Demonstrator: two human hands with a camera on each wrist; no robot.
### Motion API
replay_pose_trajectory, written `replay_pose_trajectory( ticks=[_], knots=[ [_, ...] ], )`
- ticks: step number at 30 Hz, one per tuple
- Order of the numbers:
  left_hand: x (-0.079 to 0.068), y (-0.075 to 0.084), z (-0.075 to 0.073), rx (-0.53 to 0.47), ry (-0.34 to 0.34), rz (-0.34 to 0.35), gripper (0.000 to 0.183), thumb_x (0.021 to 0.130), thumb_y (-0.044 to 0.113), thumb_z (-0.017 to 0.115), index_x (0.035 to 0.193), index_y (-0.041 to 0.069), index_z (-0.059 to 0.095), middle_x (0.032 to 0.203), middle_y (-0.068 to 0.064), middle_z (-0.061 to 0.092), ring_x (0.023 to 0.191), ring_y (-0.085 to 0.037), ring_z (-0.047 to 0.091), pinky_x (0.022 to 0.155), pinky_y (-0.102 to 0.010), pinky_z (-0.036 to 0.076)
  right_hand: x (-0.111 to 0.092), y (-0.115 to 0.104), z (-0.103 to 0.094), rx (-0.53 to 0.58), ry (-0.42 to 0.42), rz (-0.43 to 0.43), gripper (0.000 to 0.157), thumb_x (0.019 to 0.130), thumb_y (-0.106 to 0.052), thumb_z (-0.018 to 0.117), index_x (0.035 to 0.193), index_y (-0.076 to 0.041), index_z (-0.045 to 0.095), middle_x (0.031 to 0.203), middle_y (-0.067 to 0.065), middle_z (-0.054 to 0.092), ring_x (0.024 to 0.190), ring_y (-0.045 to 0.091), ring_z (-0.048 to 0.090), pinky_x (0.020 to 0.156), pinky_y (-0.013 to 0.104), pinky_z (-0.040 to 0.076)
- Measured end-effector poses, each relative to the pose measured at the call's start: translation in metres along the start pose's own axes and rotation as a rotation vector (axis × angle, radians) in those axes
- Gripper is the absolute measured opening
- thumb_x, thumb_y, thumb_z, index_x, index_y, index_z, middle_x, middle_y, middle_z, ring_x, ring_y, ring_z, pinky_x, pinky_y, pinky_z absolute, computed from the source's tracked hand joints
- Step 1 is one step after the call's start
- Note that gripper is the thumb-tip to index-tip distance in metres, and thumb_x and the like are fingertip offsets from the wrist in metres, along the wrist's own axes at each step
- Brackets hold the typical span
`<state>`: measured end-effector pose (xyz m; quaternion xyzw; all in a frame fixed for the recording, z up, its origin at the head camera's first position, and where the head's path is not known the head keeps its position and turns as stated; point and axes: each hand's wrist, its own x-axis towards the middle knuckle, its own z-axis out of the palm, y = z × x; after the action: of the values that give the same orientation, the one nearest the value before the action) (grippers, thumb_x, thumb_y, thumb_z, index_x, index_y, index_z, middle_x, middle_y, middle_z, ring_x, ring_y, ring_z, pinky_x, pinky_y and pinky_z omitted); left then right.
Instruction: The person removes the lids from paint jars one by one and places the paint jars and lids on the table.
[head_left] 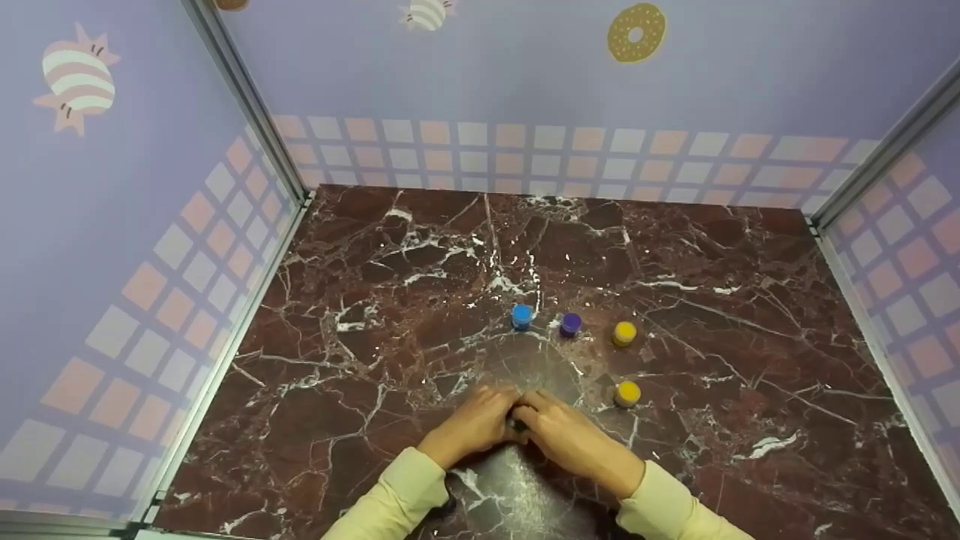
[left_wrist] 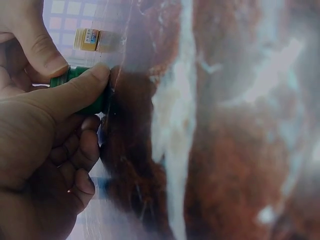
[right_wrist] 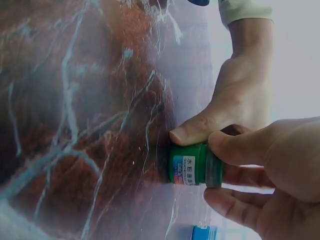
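Green jar: body (right_wrist: 199, 167) held upright between the two hands, just above or on the marbled table (head_left: 337, 420); whether the base is touching cannot be told. A printed label is seen on its side.
Lid (right_wrist: 215, 172): seated on top of the jar.
Left hand (head_left: 478, 420): fingers bent, the jar's body being gripped, with the thumb laid along its side.
Right hand (head_left: 561, 431): thumb and fingers closed about the lid in a pinch; the remaining fingers are bent.
Blue jar (head_left: 522, 317): stood beyond the hands, leftmost of the far row.
Purple jar (head_left: 571, 325): placed to the right of the blue one, apart from it.
Far yellow jar (head_left: 624, 334): set at the right end of that row.
Near yellow jar (head_left: 628, 394): positioned closer to the person, near the right hand.
Sleeves (head_left: 405, 484): pale, both drawn back to the wrists.
Enclosure: table bounded by lilac panels (head_left: 525, 75), printed with checks and sweets.
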<state>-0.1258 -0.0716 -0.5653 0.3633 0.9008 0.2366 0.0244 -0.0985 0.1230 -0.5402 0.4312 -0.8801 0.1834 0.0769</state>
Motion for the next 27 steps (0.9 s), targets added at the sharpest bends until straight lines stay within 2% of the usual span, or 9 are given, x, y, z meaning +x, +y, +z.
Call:
replay_pose_trajectory(
  ticks=[9,16,21,25,27],
  knots=[
    [0.001,-0.002,0.002,-0.016,0.019,-0.006,0.037,0.075,0.035,0.091,0.088,0.013,0.064,0.086,0.002,0.064,0.077,-0.017,0.063,0.078,-0.035,0.05,-0.001,0.006,0.002,-0.004,0.055,-0.126,0.032,0.07,0.009,0.081,0.097,-0.008,0.075,0.104,0.002,0.069,0.093,0.019,0.059,0.082,0.03,0.053],
    [0.001,-0.003,0.002,-0.018,0.01,-0.012,0.038,0.075,0.036,0.091,0.089,0.013,0.064,0.087,0.002,0.065,0.077,-0.017,0.064,0.079,-0.035,0.05,-0.003,0.009,0.004,0.018,0.083,-0.165,0.036,0.068,0.012,0.077,0.098,-0.007,0.076,0.107,0.003,0.07,0.097,0.019,0.061,0.088,0.03,0.052],
    [0.0,-0.001,0.002,-0.016,-0.006,-0.031,0.036,0.079,0.038,0.087,0.098,0.013,0.068,0.094,0.001,0.068,0.085,-0.018,0.067,0.085,-0.036,0.051,-0.008,0.008,0.005,0.094,0.088,-0.115,0.024,0.081,0.001,0.079,0.103,-0.008,0.075,0.116,0.005,0.068,0.106,0.021,0.062,0.093,0.033,0.053],
    [0.001,-0.001,0.002,-0.028,-0.026,-0.038,0.039,0.082,0.039,0.086,0.106,0.012,0.069,0.1,0.001,0.069,0.092,-0.018,0.068,0.091,-0.037,0.051,-0.011,0.005,0.003,0.178,0.092,-0.011,0.02,0.089,-0.004,0.076,0.108,-0.007,0.072,0.126,0.01,0.065,0.114,0.024,0.064,0.094,0.036,0.055],
    [0.001,-0.001,0.002,-0.037,-0.031,-0.039,0.039,0.081,0.037,0.087,0.103,0.012,0.068,0.098,0.001,0.069,0.09,-0.018,0.068,0.09,-0.036,0.051,-0.012,0.003,0.002,0.204,0.114,0.05,0.019,0.09,-0.005,0.076,0.108,-0.007,0.07,0.127,0.014,0.063,0.113,0.027,0.065,0.092,0.038,0.056]
  ],
)
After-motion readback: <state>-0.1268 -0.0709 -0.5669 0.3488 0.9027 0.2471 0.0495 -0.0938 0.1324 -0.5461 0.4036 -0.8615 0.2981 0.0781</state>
